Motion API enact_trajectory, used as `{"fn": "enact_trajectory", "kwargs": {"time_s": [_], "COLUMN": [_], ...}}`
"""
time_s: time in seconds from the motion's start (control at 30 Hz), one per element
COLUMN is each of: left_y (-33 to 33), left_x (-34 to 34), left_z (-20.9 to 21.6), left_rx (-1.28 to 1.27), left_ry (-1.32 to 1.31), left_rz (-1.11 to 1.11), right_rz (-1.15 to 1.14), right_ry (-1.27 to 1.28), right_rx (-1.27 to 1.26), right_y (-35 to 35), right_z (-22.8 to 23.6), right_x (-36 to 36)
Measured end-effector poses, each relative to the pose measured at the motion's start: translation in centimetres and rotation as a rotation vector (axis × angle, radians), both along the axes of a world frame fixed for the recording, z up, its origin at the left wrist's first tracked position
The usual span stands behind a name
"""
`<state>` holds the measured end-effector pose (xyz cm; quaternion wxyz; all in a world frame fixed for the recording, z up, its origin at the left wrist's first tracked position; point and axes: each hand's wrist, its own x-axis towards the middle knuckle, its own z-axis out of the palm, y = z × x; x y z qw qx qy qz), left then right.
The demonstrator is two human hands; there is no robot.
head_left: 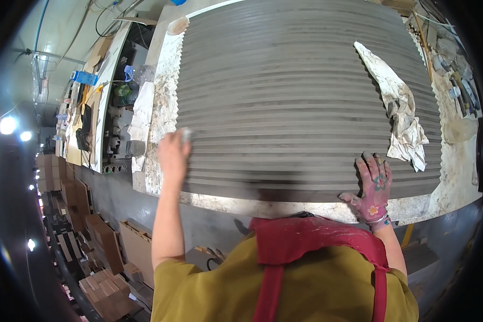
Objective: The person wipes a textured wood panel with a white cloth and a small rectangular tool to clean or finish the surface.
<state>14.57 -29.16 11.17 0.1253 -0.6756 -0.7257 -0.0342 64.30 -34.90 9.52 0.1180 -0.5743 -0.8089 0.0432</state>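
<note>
A large grey-brown panel (306,91) with parallel ridges and zigzag side edges lies in front of me. My left hand (173,154), bare, is at the panel's left edge. Its fingers close round a small whitish piece (186,134), too blurred to name. My right hand (371,185) wears a pink flowered glove, worn and dirty. It rests flat near the panel's front right, fingers spread, holding nothing. Beyond the right hand, a crumpled, stained white cloth (397,104) lies across the ridges.
A paint-stained white work surface (169,102) borders the panel. Several hand tools (461,91) lie at the far right. On the left stands a cluttered bench (99,107) with a blue box (84,78). Cardboard boxes (104,292) are stacked on the floor at lower left.
</note>
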Motion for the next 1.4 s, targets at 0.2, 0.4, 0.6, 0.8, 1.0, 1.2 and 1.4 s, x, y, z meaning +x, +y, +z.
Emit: {"fn": "enact_trajectory", "kwargs": {"time_s": [0.2,0.4,0.6,0.8,1.0,1.2,1.4], "left_y": [5.6,8.2,10.5,17.3,23.6,22.3,25.6], "left_x": [4.5,16.6,1.0,0.9,8.5,-7.1,3.3], "left_z": [2.0,1.1,1.2,2.7,-1.8,-2.9,0.2], "left_rx": [0.217,0.287,0.274,0.245,0.143,0.060,0.242], "left_ry": [-0.195,-0.463,-0.441,-0.365,-0.210,-0.130,-0.298], "left_rz": [-0.133,-0.625,-0.122,-0.260,-0.449,-0.008,-0.327], "right_rz": [-0.029,-0.080,-0.235,-0.356,-0.463,-0.510,-0.525], "right_ry": [0.036,0.078,0.195,-0.057,-0.002,0.018,-0.009], "right_rx": [-0.086,-0.060,0.014,0.304,0.146,0.125,0.134], "right_y": [0.0,2.2,2.0,8.7,11.9,11.7,11.8], "right_z": [0.9,2.2,2.4,1.1,-1.9,-1.9,-2.6], "right_x": [0.5,-0.6,0.5,5.9,9.5,9.2,9.6]}}
